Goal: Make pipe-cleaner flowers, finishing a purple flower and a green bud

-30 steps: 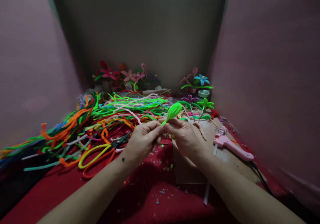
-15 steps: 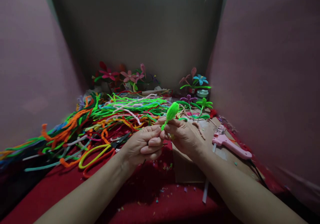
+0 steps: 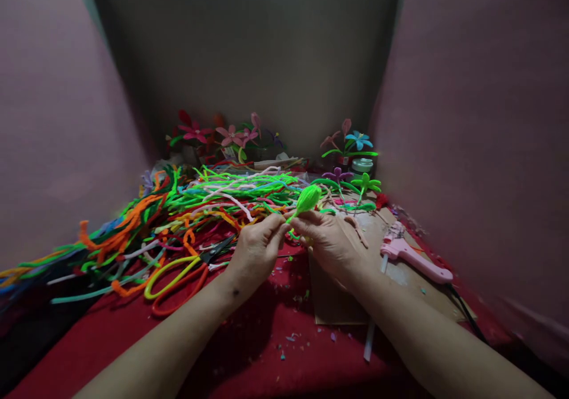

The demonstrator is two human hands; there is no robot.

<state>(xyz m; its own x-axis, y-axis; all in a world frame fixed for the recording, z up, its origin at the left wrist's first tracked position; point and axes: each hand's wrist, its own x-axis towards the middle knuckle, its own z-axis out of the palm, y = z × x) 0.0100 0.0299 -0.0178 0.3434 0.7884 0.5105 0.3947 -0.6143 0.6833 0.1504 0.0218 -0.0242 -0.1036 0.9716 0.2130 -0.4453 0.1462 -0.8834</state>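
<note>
My left hand (image 3: 255,251) and my right hand (image 3: 329,242) meet above the red cloth (image 3: 249,345), fingers pinched together on the thin stem of a bright green pipe-cleaner bud (image 3: 307,198). The oval bud stands up and leans right, just above my fingertips. Both hands are closed on the stem; its lower end is hidden between my fingers.
A big heap of coloured pipe cleaners (image 3: 178,209) covers the left and middle. Scissors (image 3: 216,249) lie beside my left hand. A pink glue gun (image 3: 415,257) rests on a cardboard sheet (image 3: 386,292) to the right. Finished pipe-cleaner flowers (image 3: 351,144) stand at the back.
My left hand turned from a curled fist under the stem to a pinch on it. The bud stayed nearly in place between both hands.
</note>
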